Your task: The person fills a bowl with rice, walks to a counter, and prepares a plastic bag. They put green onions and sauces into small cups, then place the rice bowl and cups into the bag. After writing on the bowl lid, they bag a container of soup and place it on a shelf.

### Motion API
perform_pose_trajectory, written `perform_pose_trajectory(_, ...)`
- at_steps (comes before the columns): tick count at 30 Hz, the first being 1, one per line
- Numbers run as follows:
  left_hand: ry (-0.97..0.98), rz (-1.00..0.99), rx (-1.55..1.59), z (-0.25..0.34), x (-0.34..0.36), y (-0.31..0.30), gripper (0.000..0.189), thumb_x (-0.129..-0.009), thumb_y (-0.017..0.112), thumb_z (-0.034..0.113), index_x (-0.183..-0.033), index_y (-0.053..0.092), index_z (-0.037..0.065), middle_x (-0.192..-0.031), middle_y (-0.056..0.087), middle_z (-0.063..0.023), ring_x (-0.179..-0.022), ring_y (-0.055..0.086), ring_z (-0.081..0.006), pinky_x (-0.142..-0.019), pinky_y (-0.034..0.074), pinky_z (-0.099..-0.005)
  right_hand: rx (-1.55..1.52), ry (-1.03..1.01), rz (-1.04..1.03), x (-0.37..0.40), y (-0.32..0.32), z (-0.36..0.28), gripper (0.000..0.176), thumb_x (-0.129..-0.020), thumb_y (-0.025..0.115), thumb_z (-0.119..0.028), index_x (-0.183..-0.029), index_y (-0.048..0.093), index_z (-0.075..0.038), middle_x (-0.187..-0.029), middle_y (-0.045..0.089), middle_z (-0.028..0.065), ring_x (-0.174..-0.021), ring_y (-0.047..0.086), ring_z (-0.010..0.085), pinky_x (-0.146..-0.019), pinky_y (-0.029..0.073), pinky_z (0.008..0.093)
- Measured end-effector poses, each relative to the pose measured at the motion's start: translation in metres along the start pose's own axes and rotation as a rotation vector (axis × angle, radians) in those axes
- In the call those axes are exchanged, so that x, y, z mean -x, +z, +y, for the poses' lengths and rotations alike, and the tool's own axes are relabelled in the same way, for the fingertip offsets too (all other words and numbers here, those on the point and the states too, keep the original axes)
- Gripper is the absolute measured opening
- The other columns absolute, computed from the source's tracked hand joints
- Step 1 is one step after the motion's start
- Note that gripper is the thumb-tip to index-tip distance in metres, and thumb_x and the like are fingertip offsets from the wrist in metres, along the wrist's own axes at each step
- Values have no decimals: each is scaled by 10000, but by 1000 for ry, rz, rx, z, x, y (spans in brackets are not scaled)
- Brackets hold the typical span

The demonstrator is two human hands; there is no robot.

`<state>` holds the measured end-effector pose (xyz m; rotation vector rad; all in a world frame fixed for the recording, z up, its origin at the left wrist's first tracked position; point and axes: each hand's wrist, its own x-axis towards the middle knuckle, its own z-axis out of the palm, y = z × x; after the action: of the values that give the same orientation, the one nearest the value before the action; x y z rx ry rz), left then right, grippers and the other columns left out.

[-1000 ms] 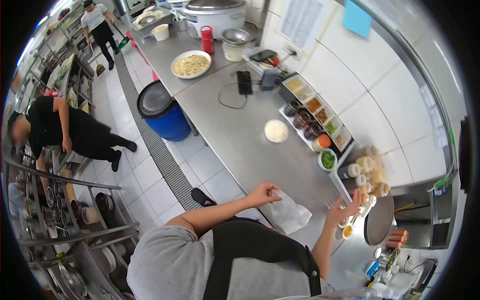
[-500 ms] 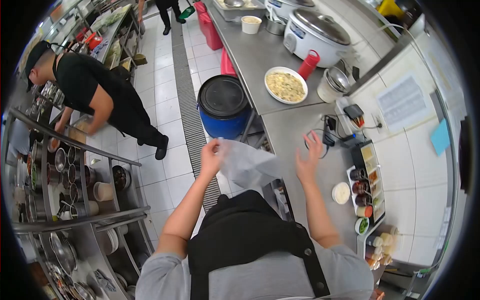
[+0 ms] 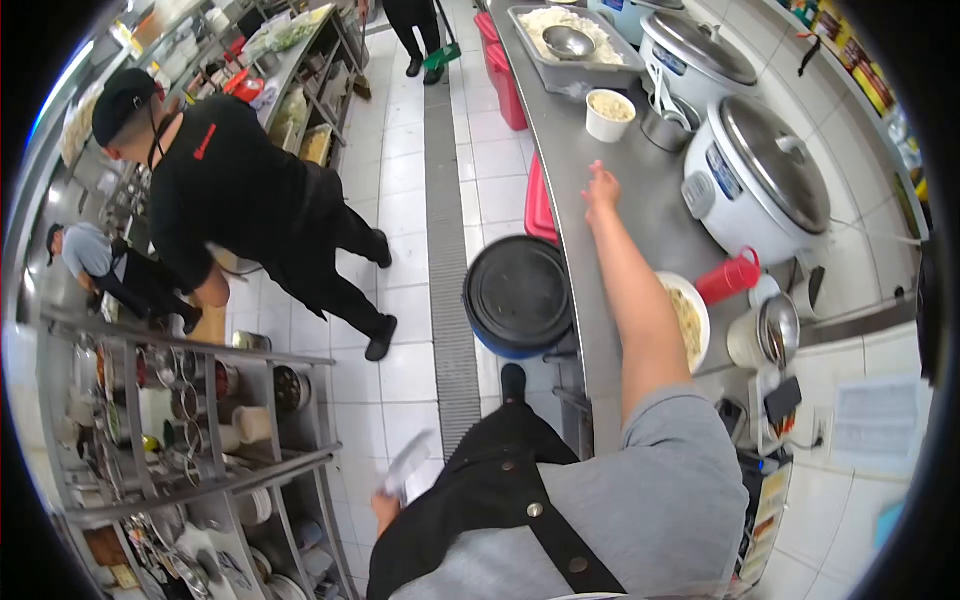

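My right hand (image 3: 601, 192) reaches forward over the steel counter (image 3: 625, 235) with its fingers apart and nothing in it, just short of a white tub (image 3: 609, 115) of pale food. My left hand (image 3: 385, 508) is low by my apron, closed on a clear plastic bag (image 3: 408, 468) that hangs over the floor. A white bowl (image 3: 688, 320) of food is partly hidden behind my right forearm. A grey tray (image 3: 578, 70) of white, crumbly food with a metal bowl (image 3: 569, 41) in it is at the counter's far end.
Rice cookers (image 3: 757, 180) and a red squeeze bottle (image 3: 728, 277) are at the right. A lidded blue barrel (image 3: 518, 293) stands beside the counter. A co-worker in black (image 3: 235, 190) bends at the left, behind a metal rack (image 3: 200, 350). Another person's legs (image 3: 412, 35) are farther ahead.
My right hand has moved forward along the counter. My left hand has dropped lower with the bag. The view has shifted forward, bringing the tray and rice cookers nearer.
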<state>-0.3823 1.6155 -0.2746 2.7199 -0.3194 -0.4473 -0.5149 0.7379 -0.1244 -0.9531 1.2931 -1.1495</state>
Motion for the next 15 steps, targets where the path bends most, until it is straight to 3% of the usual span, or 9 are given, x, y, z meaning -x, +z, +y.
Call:
perform_pose_trajectory(2, -219, -2, -102, -17, 22, -33, 282, -717, 679, 95, -944, 699, -71, -764, 716, -195, -711, 701, -347, -652, 539, -441, -217, 247, 148, -63, 15, -21, 588, -905, 670, -542, -1290, 606, -101, -1377, 525, 119, -1208, 498, 303, -965, 455, 531)
perform_pose_trajectory(5, -487, -85, -148, -14, 43, -77, 281, -707, 666, 76, -942, 692, -75, -768, 711, -201, -709, 701, -350, -648, 543, -444, -323, 425, 187, -157, 23, -33, 763, -909, 657, -542, -1502, 395, -140, -1543, 379, 136, -1432, 278, 390, -1078, 340, 609)
perform_pose_trajectory(8, -592, -128, -153, 5, 45, -97, 281, -697, 654, 58, -941, 684, -78, -772, 706, -207, -706, 702, -354, -644, 547, -448, -372, 416, 98, -213, 29, -37, 892, -913, 649, -532, -1587, 195, -166, -1619, 243, 164, -1503, 109, 417, -1142, 249, 621)
perform_pose_trajectory(9, -593, -136, -154, 10, 42, -98, 281, -693, 650, 52, -940, 682, -79, -774, 704, -209, -706, 702, -355, -642, 549, -449, -386, 434, 133, -227, 32, -35, 830, -912, 680, -443, -1564, 260, -147, -1591, 281, 185, -1468, 217, 423, -1126, 281, 635)
perform_pose_trajectory(12, -544, -171, -154, 21, 16, -83, 283, -683, 637, 34, -938, 674, -83, -778, 699, -215, -703, 702, -358, -638, 553, -453, -450, 386, 212, -215, 39, -51, 777, -902, 703, -308, -1535, 298, -111, -1571, 311, 181, -1424, 319, 421, -1094, 342, 639)
perform_pose_trajectory(15, -342, -178, -161, 36, -34, -52, 285, -673, 625, 15, -936, 667, -86, -782, 694, -221, -701, 702, -362, -634, 557, -457, -478, 386, 271, -212, 38, -58, 671, -896, 667, -169, -1486, 361, -78, -1523, 370, 174, -1354, 422, 407, -1035, 420, 635)
